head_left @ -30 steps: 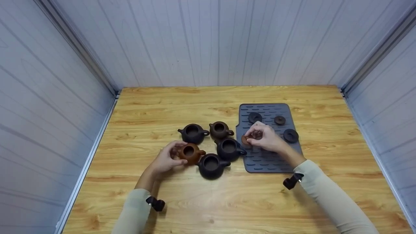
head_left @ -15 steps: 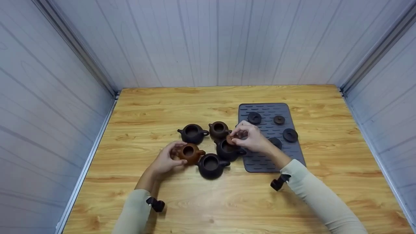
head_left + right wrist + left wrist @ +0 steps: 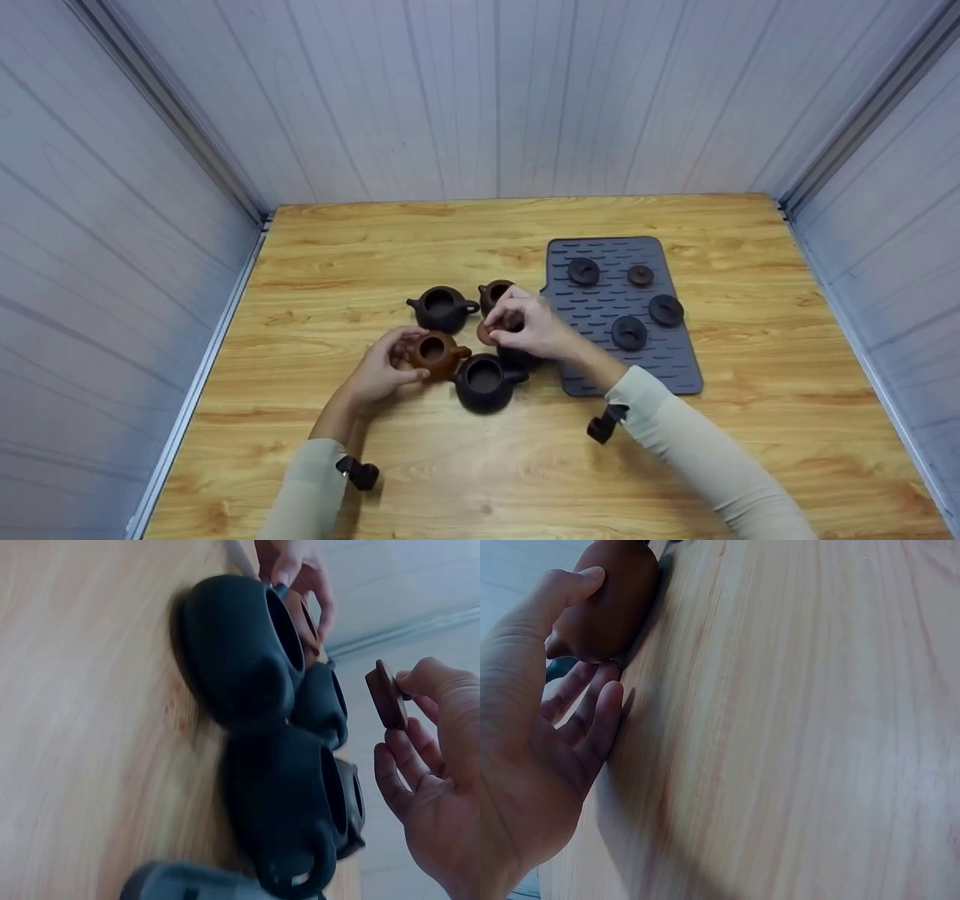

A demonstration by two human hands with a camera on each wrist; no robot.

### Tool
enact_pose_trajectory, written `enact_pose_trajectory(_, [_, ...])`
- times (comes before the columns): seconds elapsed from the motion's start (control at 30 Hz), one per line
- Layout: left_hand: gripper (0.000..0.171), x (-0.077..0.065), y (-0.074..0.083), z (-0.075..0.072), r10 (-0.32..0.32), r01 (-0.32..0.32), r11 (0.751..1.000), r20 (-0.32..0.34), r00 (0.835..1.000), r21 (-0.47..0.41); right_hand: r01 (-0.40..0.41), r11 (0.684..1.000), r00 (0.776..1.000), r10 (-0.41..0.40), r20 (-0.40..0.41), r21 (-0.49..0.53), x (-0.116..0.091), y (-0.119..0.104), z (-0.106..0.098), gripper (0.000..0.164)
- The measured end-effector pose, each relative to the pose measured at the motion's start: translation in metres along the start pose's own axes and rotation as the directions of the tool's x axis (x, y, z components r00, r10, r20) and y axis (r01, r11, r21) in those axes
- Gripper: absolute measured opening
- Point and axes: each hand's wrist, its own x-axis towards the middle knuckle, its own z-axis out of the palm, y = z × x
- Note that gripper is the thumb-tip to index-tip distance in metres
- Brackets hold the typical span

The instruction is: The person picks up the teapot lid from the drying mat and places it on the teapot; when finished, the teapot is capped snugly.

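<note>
Head view: right hand [image 3: 531,328] pinches lid [image 3: 485,334], mat edge [image 3: 552,262] right of its fingers; left hand [image 3: 382,369] grips orange pot [image 3: 448,360] across gap.

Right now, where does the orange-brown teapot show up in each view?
Head: the orange-brown teapot is just left of centre, in the lower half.
Left wrist: top left, reaching the upper edge.
Right wrist: upper part, right of centre, partly hidden.
Shared landmark: the left hand holding it.
</note>
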Motion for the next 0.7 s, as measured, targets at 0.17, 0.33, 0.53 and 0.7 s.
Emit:
enact_pose_trajectory(0.17, [0.069,-0.003,0.024,0.002,-0.097,0.097,0.995,-0.003,0.995,0.012,0.006,1.000,1.000,-0.006,0.009,-0.019,0.012,-0.008,0.016,0.015])
enact_pose_trajectory(0.33, [0.068,-0.003,0.023,0.002,-0.117,0.117,0.993,-0.020,0.993,0.011,-0.007,0.998,0.999,0.009,0.037,-0.055,0.022,-0.016,0.031,0.014])
enact_pose_trajectory(0.53, [0.067,-0.005,0.020,0.003,-0.114,0.113,0.993,-0.019,0.993,-0.028,-0.023,1.000,0.997,0.023,0.070,-0.010,0.033,-0.020,0.047,0.014])
enact_pose_trajectory(0.7, [0.067,-0.003,0.021,0.005,-0.116,0.116,0.993,-0.015,0.993,-0.022,-0.028,1.000,0.997,0.028,0.075,-0.009,0.039,-0.021,0.056,0.014])
